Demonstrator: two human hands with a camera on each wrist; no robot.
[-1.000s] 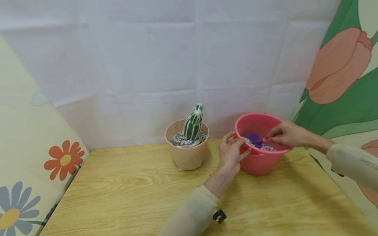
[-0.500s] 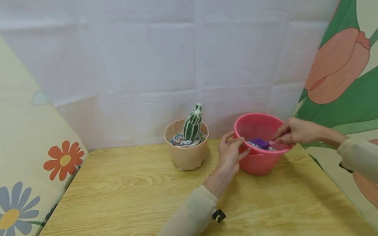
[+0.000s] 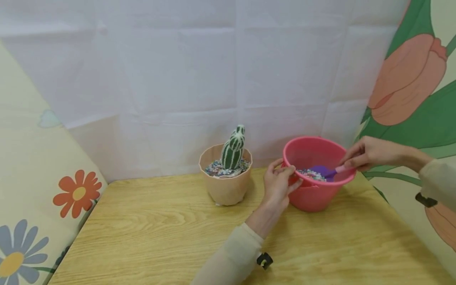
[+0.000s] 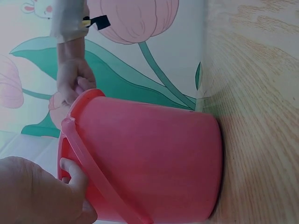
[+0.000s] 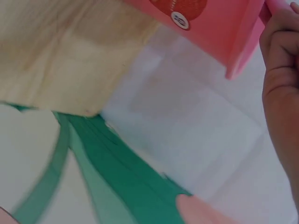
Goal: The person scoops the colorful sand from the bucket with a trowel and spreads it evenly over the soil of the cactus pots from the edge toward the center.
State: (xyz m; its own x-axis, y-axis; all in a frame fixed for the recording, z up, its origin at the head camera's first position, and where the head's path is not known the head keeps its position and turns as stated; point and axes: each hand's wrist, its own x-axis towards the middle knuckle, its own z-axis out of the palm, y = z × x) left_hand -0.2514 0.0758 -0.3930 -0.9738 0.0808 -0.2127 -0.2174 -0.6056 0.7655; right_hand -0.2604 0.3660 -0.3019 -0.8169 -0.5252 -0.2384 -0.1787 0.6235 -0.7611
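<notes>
A pink bucket (image 3: 310,200) stands upright on the table, with multicoloured pebbles (image 3: 310,174) inside. My left hand (image 3: 277,185) grips its near-left rim; the left wrist view shows the fingers at the rim beside the bail handle (image 4: 100,175). Over the bucket's right rim, my right hand (image 3: 372,153) holds a toy shovel (image 3: 330,173) by its pink handle, its purple blade down among the pebbles. In the right wrist view only part of that hand (image 5: 282,60) shows at the edge, beside the bucket (image 5: 215,23).
Left of the bucket stands a beige pot (image 3: 226,192) with a green-and-white cactus (image 3: 233,152) set in similar pebbles. A white sheet (image 3: 178,79) hangs behind the wooden table (image 3: 160,233). Flower-printed panels (image 3: 409,79) flank both sides.
My right hand has moved right and a little up, drawing the shovel rightward through the pebbles, so its pink handle now shows. My left hand and the bucket have stayed put.
</notes>
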